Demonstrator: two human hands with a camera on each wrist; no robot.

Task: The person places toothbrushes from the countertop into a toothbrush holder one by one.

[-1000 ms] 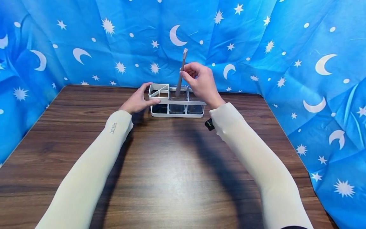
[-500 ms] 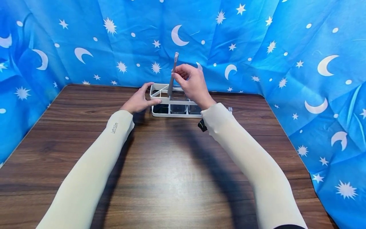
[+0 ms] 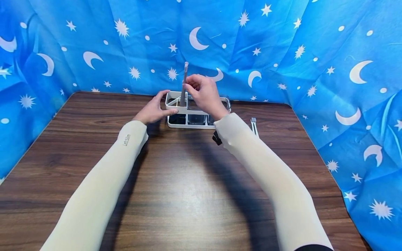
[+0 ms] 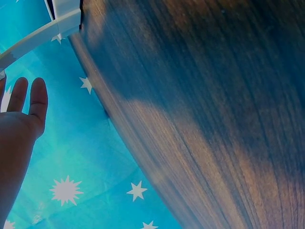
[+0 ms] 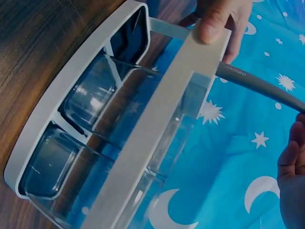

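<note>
A white toothbrush holder with clear cups stands at the back of the table. My left hand grips its left end, thumb on the front bar and fingers behind. Between the thumb and fingers of my right hand is a grey toothbrush, held upright with its head up. Its lower end stands at the holder's divided left compartment. In the right wrist view, the toothbrush handle passes behind the top bar, close to my left thumb. The left wrist view shows only some fingers and the holder's bar.
Pale toothbrushes lie on the table to the right, partly hidden by my right sleeve. Two clear cups sit in the holder's middle and right places. A blue curtain hangs close behind the table.
My right hand has moved left and slightly down with the toothbrush, from over the middle cup to the left compartment. The pale toothbrushes have come into view. My left hand stays on the holder.
</note>
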